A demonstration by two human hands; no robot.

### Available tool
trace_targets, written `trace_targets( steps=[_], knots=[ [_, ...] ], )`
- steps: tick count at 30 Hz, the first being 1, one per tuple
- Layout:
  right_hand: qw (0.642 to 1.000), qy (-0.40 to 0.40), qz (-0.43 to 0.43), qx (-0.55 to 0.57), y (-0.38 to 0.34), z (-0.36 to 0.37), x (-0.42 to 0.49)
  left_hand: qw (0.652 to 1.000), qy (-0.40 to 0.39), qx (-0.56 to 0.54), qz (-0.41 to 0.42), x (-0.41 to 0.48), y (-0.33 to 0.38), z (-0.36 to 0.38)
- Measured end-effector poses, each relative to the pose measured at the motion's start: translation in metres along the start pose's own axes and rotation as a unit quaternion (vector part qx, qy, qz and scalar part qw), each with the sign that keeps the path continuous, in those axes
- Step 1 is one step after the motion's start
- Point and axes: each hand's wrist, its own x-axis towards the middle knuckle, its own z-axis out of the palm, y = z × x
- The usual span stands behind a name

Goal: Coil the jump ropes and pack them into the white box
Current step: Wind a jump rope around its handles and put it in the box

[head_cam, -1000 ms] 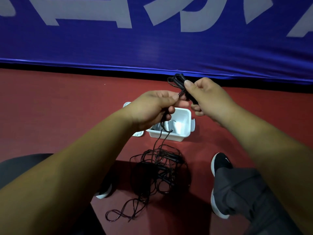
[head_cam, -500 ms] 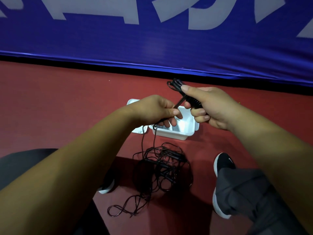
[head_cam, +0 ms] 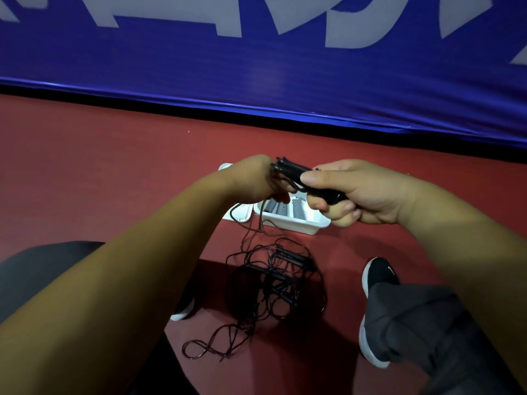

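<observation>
While the right hand (head_cam: 368, 192) wraps thumb and curled fingers round a bundle of slim black jump-rope handles (head_cam: 296, 173), the left hand (head_cam: 251, 178) sits right against the bundle's far tip, knuckles up, fingers tucked under. They look closed on the thin black cord (head_cam: 232, 212) that drops from beneath, though the fingertips are mostly hidden. That cord runs down to a loose black tangle of ropes (head_cam: 273, 283) on the dark red floor (head_cam: 99, 172), between the person's feet.

Now the key line-up: the open white plastic box (head_cam: 296, 228) lies directly under both hands, a touch nearer the right one. Grey ribbed handles (head_cam: 298, 209) are already inside, and its white lid (head_cam: 242, 216) lies just beside it on the left. The bundle's long axis runs left to right, tilting down toward the right wrist, roughly matching the box's long side. My read: coiling isn't finished, the slack needs gathering, then it's a straight drop with the right hand leading.
</observation>
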Motion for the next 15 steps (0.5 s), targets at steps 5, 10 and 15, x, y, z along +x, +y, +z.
trace_targets(
  steps=[5,10,15],
  knots=[
    [0.992,-0.045,0.086,-0.079,0.005,0.006,0.000,0.998,0.064,-0.004,0.013,0.000,0.010,-0.011],
    [0.978,-0.036,0.133,-0.156,0.012,0.008,0.005,0.994,0.080,-0.035,0.059,-0.002,0.029,-0.013],
    [0.971,0.022,0.139,-0.195,0.014,-0.003,0.009,0.990,0.097,0.014,0.099,-0.007,0.041,-0.012]
  ],
)
